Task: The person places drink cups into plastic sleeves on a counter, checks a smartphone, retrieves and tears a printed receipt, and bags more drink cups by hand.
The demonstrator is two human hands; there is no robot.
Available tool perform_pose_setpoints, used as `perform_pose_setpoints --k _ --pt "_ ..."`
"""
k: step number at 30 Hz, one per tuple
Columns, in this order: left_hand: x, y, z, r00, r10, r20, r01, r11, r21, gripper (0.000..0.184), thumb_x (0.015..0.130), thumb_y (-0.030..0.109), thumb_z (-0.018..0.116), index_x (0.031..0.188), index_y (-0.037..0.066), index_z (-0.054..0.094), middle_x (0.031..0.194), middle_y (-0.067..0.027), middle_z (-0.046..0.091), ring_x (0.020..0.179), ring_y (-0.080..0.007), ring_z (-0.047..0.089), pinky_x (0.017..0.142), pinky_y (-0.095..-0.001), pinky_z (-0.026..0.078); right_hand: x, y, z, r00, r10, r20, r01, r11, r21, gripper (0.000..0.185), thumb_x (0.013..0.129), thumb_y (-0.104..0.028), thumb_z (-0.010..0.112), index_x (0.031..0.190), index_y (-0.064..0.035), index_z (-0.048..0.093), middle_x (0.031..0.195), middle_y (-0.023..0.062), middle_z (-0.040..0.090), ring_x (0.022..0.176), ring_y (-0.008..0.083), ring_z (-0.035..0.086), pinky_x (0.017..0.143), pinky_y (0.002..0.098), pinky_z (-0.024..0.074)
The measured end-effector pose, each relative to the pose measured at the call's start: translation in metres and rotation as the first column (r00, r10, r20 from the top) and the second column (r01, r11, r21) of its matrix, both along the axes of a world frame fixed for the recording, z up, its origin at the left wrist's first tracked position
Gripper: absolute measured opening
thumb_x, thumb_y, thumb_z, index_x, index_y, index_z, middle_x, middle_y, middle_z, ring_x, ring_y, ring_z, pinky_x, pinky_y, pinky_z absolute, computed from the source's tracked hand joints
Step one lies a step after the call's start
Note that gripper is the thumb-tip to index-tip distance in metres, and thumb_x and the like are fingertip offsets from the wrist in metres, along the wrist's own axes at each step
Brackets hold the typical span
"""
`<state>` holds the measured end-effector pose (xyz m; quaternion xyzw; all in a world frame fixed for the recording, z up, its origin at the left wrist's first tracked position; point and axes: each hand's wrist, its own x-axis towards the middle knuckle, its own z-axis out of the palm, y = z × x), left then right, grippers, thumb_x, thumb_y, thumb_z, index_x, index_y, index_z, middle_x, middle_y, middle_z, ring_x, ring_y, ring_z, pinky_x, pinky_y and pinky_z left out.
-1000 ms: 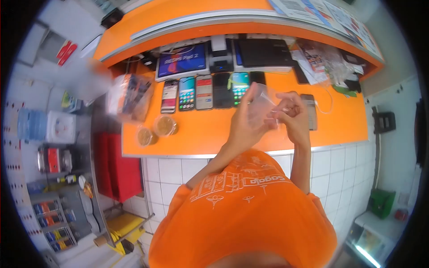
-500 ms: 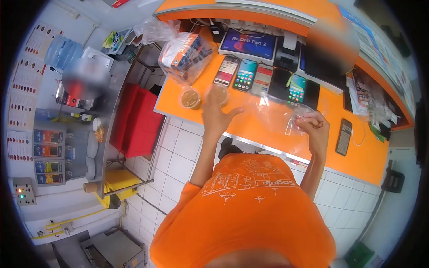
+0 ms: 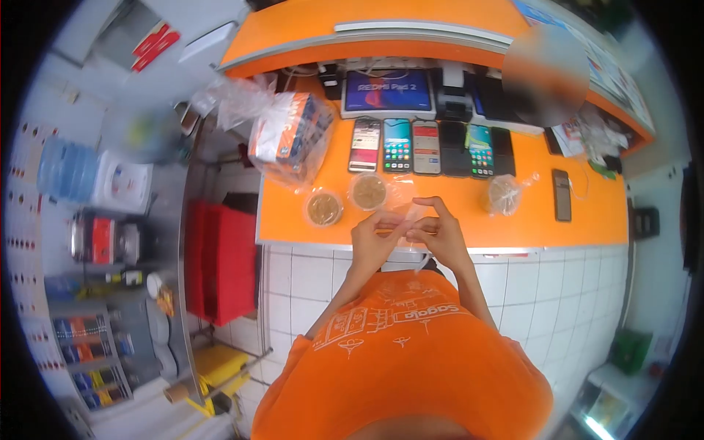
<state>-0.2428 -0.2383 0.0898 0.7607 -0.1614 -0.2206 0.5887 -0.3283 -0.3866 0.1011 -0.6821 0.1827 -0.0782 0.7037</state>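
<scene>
Both hands meet over the front edge of an orange counter [image 3: 477, 233]. My left hand [image 3: 375, 240] and my right hand [image 3: 443, 236] pinch a thin clear plastic bag [image 3: 412, 213] between their fingertips. Just beyond my left hand stand two round clear tubs with brown contents, one tub [image 3: 323, 209] to the left and another tub [image 3: 368, 191] nearer the fingers. Right of my right hand sits a tub wrapped in clear plastic [image 3: 503, 196], its contents hard to make out.
Several phones [image 3: 397, 145] lie in a row behind the tubs, before a tablet box [image 3: 387, 92]. A bagged pack [image 3: 290, 136] stands at the left; another phone [image 3: 562, 195] lies at the right. A red box-shaped object [image 3: 220, 264] stands beside the counter.
My left hand has moved right, away from the tubs, to meet my right hand at the plastic bag. My right hand has come left. The view has turned, and the wrapped tub now shows.
</scene>
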Motion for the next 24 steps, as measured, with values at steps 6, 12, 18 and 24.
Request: perform_pose_setpoints --k 6,12,18,24 --pt "0.006 -0.002 -0.023 0.959 -0.277 -0.060 0.264 0.949 -0.174 0.024 0.084 0.010 0.078 0.102 -0.001 0.067 0.098 -0.0103 0.072 0.091 -0.0166 0.069 0.079 -0.0293 0.057 -0.017 0.025 -0.009 0.948 -0.319 -0.010 0.319 0.947 -0.031 0.051 0.076 0.005 0.074 0.122 -0.0032 0.053 0.076 0.0067 0.068 0.074 0.0108 0.067 0.070 0.0256 0.0532" --pt "0.001 -0.017 -0.029 0.644 -0.668 -0.372 0.581 0.744 -0.330 0.022 0.084 0.006 0.078 0.101 -0.002 0.067 0.097 -0.0113 0.071 0.087 -0.0167 0.069 0.079 -0.0302 0.058 -0.073 0.039 -0.004 0.880 -0.474 -0.008 0.471 0.872 0.130 0.051 0.072 0.007 0.074 0.119 -0.0026 0.056 0.070 0.0037 0.063 0.069 0.0118 0.063 0.067 0.0260 0.0513" --pt "-0.008 -0.039 -0.024 0.412 -0.838 -0.358 0.806 0.519 -0.286 0.020 0.085 0.003 0.074 0.103 -0.002 0.069 0.094 -0.0088 0.072 0.083 -0.0156 0.068 0.077 -0.0269 0.055 -0.124 0.054 -0.001 0.813 -0.581 -0.022 0.558 0.769 0.312 0.048 0.075 0.006 0.072 0.119 -0.0028 0.058 0.070 0.0013 0.061 0.068 0.0112 0.062 0.066 0.0266 0.0509" --pt "-0.006 -0.045 0.007 0.646 -0.741 0.185 0.744 0.665 0.068 0.023 0.083 0.003 0.074 0.104 0.001 0.069 0.091 -0.0115 0.073 0.078 -0.0177 0.071 0.072 -0.0270 0.058 -0.119 0.060 -0.014 0.514 -0.858 0.014 0.819 0.486 -0.305 0.044 0.072 0.000 0.072 0.114 -0.0061 0.062 0.066 0.0008 0.054 0.063 0.0113 0.058 0.059 0.0260 0.0485"
